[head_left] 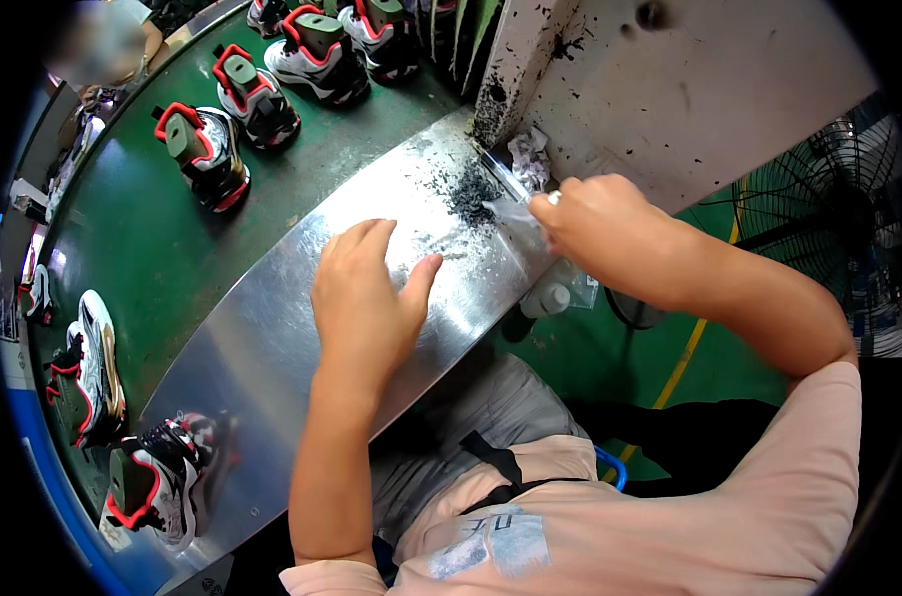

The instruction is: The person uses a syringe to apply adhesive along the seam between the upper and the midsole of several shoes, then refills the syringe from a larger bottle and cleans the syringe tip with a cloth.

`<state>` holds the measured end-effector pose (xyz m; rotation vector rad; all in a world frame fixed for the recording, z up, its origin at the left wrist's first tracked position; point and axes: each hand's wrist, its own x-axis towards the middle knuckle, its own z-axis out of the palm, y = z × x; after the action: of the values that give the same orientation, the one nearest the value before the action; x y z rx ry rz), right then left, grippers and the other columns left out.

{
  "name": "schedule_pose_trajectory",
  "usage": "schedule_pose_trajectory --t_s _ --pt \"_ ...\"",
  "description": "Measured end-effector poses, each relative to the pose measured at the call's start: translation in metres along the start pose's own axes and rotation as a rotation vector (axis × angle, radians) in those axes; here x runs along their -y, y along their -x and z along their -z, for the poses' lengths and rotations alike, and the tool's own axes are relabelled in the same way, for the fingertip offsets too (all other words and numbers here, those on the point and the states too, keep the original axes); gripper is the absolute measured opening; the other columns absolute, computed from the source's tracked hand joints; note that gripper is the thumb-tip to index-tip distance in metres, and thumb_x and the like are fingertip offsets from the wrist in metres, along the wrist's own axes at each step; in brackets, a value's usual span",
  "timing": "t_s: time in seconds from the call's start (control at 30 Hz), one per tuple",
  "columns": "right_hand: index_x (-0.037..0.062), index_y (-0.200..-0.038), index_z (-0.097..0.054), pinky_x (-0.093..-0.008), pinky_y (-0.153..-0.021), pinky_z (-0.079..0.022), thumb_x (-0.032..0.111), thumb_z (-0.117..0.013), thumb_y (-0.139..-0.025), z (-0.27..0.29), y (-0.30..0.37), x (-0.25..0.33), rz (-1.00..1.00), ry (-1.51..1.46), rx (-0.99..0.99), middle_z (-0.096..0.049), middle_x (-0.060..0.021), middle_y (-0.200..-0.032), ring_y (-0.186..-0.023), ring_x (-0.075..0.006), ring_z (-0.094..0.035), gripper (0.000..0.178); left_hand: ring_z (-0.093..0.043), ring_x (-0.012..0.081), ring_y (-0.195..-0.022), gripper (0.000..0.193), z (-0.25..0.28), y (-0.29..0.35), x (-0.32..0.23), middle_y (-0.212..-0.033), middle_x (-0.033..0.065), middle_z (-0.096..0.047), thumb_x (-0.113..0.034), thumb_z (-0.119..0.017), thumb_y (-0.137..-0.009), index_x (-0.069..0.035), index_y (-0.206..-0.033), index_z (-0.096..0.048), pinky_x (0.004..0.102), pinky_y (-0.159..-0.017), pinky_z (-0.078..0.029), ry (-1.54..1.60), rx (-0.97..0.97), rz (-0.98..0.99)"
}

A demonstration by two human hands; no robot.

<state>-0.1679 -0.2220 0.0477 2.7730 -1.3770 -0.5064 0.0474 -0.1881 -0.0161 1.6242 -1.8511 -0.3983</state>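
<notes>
Black crumbs (474, 196), upper centre, could scatter across the metal tabletop (272, 333) if the right hand (595, 223), fingers clasping a slim tool (505, 177), jerks; the left hand (361, 293) has its fingers parted, empty.

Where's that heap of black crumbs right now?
In the head view, the heap of black crumbs lies above centre on the metal worktop, between the left hand and the right hand, just left of the crumpled paper.
</notes>
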Motion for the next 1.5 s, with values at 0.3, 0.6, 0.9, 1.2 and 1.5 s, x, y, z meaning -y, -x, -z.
schedule_pose_trajectory --t_s 0.3,0.6,0.9,1.2,1.5 --pt "0.0044 -0.114 -0.05 -0.0218 -0.042 -0.043 0.031 -0.053 -0.091 -0.022 0.023 0.039 -0.152 -1.826 0.356 -0.061 -0.0066 -0.076 -0.047 -0.0086 -0.05 0.035 -0.056 0.0218 -0.103 0.033 -0.037 0.039 -0.03 -0.109 0.0149 -0.059 -0.026 -0.045 -0.095 0.002 -0.108 -0.055 0.0346 -0.09 -0.044 1.851 0.186 0.651" --pt "0.0043 -0.141 -0.016 -0.0339 -0.082 -0.046 0.035 -0.092 -0.044 -0.048 0.005 0.029 0.409 -1.69 0.156 -0.034 -0.0077 -0.134 -0.116 -0.0193 -0.041 0.127 -0.057 0.0248 -0.101 0.039 -0.05 0.032 -0.02 -0.102 0.0146 -0.06 -0.034 -0.046 -0.094 0.003 -0.105 -0.056 0.0397 -0.091 -0.044 1.869 0.168 0.795" --pt "0.0094 -0.133 -0.029 -0.0265 -0.077 -0.044 0.025 -0.087 -0.054 -0.063 0.003 -0.004 0.219 -1.651 0.213 -0.046 -0.0067 -0.114 -0.091 -0.0123 -0.05 0.1 -0.048 0.0241 -0.115 0.055 0.184 0.141 0.08 -0.121 0.0143 -0.053 -0.022 -0.072 -0.069 -0.001 -0.116 -0.055 0.0367 -0.096 -0.039 -0.165 -0.244 0.164" --pt "0.0032 -0.133 -0.029 -0.0268 -0.092 -0.036 0.047 -0.091 -0.036 -0.068 -0.005 -0.026 0.261 -1.723 0.125 -0.046 -0.0049 -0.117 -0.106 -0.0142 -0.045 0.123 -0.055 0.0128 -0.09 0.05 0.24 0.132 0.115 -0.097 0.0062 -0.061 -0.008 -0.073 -0.058 0.001 -0.106 -0.059 0.0281 -0.081 -0.045 -0.045 -0.04 0.704" --pt "0.0082 -0.134 -0.029 -0.0241 -0.076 -0.042 0.028 -0.082 -0.056 -0.057 -0.006 -0.004 0.109 -1.454 0.126 -0.048 -0.0048 -0.106 -0.089 -0.0125 -0.049 0.096 -0.06 0.036 -0.099 0.045 0.122 0.144 0.045 -0.101 0.0174 -0.064 -0.006 -0.057 -0.05 -0.004 -0.095 -0.067 0.045 -0.09 -0.047 -0.339 -0.104 -0.288"
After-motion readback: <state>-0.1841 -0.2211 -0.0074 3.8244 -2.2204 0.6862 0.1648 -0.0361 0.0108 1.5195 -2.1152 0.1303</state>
